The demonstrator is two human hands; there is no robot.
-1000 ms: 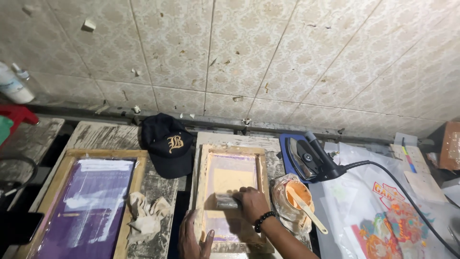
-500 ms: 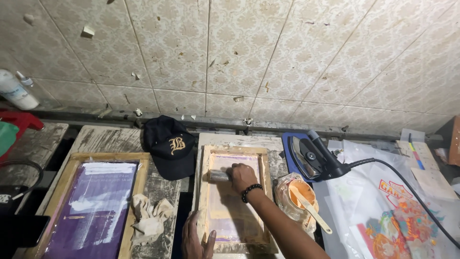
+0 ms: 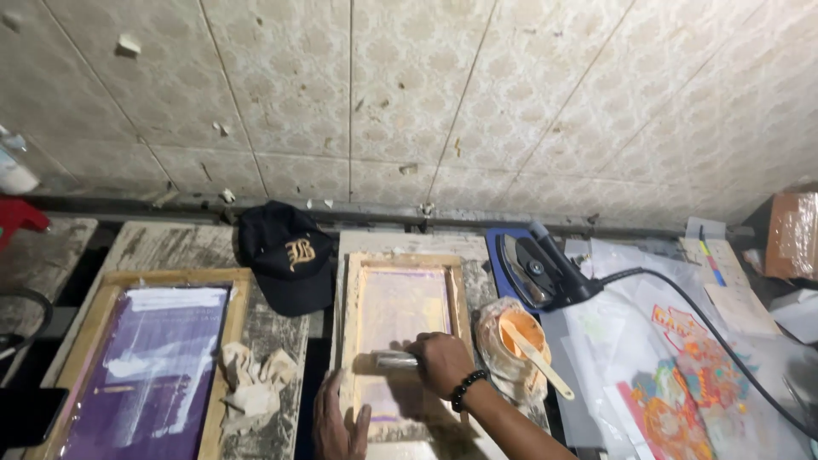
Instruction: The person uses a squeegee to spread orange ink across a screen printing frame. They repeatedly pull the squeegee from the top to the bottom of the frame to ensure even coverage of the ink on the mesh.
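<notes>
Screen frame lies flat on the bench between a black cap and an ink tub. Right hand is clenched round the squeegee, which has come back down from the frame's far end to its middle since a moment ago, so another pass looks under way. Left hand lies spread, fingers flat, pinning the near corner.

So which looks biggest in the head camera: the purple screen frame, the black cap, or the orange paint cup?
1. Purple screen frame, by far the largest, though cut off at the bottom edge.
2. Black cap.
3. Orange paint cup, looks a bit smaller than the cap.
</notes>
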